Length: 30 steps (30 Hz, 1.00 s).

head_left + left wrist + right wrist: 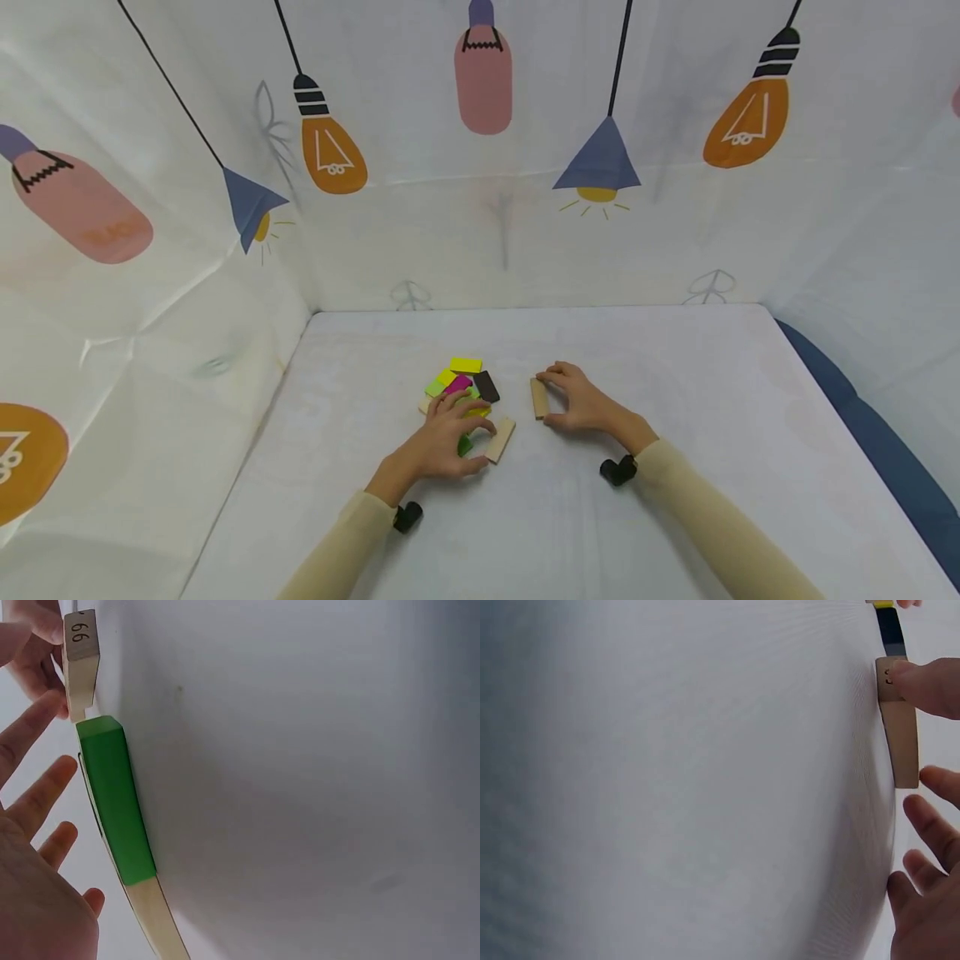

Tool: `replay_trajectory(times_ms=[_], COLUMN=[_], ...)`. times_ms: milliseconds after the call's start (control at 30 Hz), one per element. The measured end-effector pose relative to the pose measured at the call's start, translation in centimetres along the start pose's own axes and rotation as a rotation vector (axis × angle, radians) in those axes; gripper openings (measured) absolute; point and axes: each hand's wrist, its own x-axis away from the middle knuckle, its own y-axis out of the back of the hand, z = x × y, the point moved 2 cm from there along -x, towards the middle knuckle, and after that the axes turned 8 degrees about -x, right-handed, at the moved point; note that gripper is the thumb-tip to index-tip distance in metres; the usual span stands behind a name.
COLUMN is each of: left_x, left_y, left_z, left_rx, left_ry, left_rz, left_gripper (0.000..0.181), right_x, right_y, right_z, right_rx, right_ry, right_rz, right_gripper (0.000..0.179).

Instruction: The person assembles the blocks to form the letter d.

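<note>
In the head view my right hand [585, 404] pinches a plain wooden block [539, 399] by its two ends, thumb at the near end. The right wrist view shows the thumb [930, 686] on this block's marked end face. Left of it, my left hand [448, 437] has its thumb and index finger spread beside another plain wooden block [501, 440]. The left wrist view shows the number 66 on that block [81, 645]; the index fingertip is close to it, the thumb apart. Under the left hand lies a green block [116, 802], partly hidden in the head view.
A loose cluster of blocks lies beyond the left hand: yellow [466, 365], magenta [458, 384], black [487, 387] and light green ones, partly covered by the fingers. The white table [637, 350] meets a printed cloth wall [450, 242] at the back.
</note>
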Motion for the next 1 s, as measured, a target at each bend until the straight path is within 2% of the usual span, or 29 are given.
replay_trajectory(times_ms=[167,367,567,800,1000], left_x=[-1.0,-1.8,-2.0,-2.3,-2.6], left_y=[0.0,-0.1,-0.7,-0.5,-0.5], left_z=[-0.5,-0.6,-0.4,-0.7,-0.9], left_rx=[-0.054,-0.092,-0.107,-0.128,-0.095], left_ry=[-0.025,-0.028,-0.021,-0.026,-0.014], left_rz=[0.009,0.06,0.085,0.054,0.04], left_gripper=[0.065,0.078,0.078,0.073,0.073], right_x=[0.1,0.1,0.2,0.2,0.4], right_y=[0.0,-0.1,-0.2,0.1,0.6], right_z=[-0.3,-0.4,-0.2,0.0,0.1], right_rx=[-0.021,-0.046,-0.064,-0.057,-0.079], right_ry=[-0.014,-0.043,-0.059,-0.077,-0.09], right_rz=[-0.013,-0.018,-0.015,-0.021,-0.031], right_gripper=[0.073,0.076,0.076,0.074,0.074])
